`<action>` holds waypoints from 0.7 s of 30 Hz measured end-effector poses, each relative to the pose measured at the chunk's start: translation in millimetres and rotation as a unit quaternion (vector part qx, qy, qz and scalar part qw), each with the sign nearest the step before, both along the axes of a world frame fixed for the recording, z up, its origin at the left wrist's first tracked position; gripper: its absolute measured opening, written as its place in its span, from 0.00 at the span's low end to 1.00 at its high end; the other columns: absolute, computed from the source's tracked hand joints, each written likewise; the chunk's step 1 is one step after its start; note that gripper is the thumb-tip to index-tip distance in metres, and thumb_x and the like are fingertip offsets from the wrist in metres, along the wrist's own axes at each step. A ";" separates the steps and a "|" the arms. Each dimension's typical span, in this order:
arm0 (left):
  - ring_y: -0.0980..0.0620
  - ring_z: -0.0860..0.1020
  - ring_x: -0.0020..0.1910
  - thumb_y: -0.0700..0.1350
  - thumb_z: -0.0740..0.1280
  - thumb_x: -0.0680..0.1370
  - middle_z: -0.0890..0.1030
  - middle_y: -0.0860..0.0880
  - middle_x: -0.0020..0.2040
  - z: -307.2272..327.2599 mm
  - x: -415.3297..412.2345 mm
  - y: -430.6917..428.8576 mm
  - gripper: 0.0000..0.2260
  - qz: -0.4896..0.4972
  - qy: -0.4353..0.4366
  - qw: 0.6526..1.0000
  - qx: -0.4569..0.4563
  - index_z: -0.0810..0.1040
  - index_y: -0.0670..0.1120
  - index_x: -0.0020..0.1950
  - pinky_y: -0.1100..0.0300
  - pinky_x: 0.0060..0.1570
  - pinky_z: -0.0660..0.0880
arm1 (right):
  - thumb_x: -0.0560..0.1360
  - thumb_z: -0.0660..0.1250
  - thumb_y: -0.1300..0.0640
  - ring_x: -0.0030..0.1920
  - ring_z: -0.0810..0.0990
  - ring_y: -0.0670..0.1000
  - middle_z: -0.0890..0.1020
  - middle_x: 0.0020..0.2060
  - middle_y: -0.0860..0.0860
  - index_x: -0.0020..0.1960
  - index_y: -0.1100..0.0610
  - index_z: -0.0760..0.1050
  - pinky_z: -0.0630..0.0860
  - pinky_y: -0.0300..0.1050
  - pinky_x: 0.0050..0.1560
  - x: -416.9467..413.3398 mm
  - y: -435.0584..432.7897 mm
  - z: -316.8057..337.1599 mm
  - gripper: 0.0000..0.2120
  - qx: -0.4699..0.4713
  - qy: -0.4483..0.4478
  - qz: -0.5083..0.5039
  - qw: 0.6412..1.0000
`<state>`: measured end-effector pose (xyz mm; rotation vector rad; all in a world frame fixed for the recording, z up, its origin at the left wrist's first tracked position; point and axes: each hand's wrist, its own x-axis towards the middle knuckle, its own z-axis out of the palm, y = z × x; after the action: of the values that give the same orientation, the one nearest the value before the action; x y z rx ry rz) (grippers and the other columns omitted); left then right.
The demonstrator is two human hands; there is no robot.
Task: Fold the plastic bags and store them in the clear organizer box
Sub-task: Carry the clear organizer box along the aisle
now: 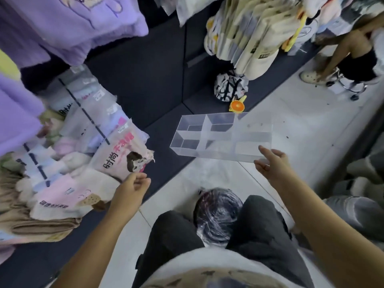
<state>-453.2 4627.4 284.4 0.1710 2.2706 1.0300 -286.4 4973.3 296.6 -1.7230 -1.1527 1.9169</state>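
The clear organizer box (222, 140), split into several compartments, sits across the edge between the dark platform and the pale floor. My right hand (274, 167) reaches to its near right corner, where thumb and index finger pinch the wall. My left hand (135, 183) hovers to the left with loosely curled fingers and holds nothing. A thin clear plastic bag (207, 175) lies flat on the floor between the box and my knees; its outline is faint.
Packaged socks and towels (116, 150) are piled at the left under purple plush items (68, 23). A plastic-wrapped stool (218, 213) stands between my knees. Hanging caps (247, 44) and an orange toy (237, 105) are behind the box. Another person sits at the far right (353, 57).
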 end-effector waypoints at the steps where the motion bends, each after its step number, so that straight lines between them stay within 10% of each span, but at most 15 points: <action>1: 0.60 0.75 0.48 0.49 0.65 0.79 0.77 0.59 0.48 -5.6 -1.9 7.2 0.06 0.003 -0.004 1.000 -0.001 0.75 0.51 0.55 0.66 0.42 0.68 | 0.70 0.75 0.52 0.35 0.79 0.51 0.75 0.40 0.56 0.61 0.53 0.63 0.80 0.41 0.36 -9.6 8.8 -6.1 0.27 -0.004 0.001 0.011 1.000; 8: 0.56 0.76 0.49 0.49 0.65 0.79 0.78 0.56 0.48 -76.0 -0.6 74.1 0.06 0.032 -0.049 0.998 -0.028 0.75 0.51 0.55 0.61 0.46 0.70 | 0.70 0.75 0.52 0.29 0.78 0.46 0.74 0.32 0.53 0.51 0.50 0.66 0.78 0.40 0.33 -91.9 77.9 -80.4 0.19 -0.013 -0.004 0.102 0.995; 21: 0.44 0.70 0.66 0.54 0.62 0.80 0.70 0.45 0.68 -344.1 -50.6 202.4 0.21 0.127 -0.050 0.972 -0.193 0.68 0.48 0.70 0.50 0.63 0.69 | 0.74 0.71 0.51 0.35 0.79 0.50 0.77 0.45 0.54 0.53 0.57 0.73 0.79 0.40 0.32 -280.7 154.2 -359.0 0.14 -0.079 -0.036 0.328 0.941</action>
<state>-503.8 4829.9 -59.7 -0.3335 2.3890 0.6774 -567.1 5127.5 -62.4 -1.6211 -1.8219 2.3828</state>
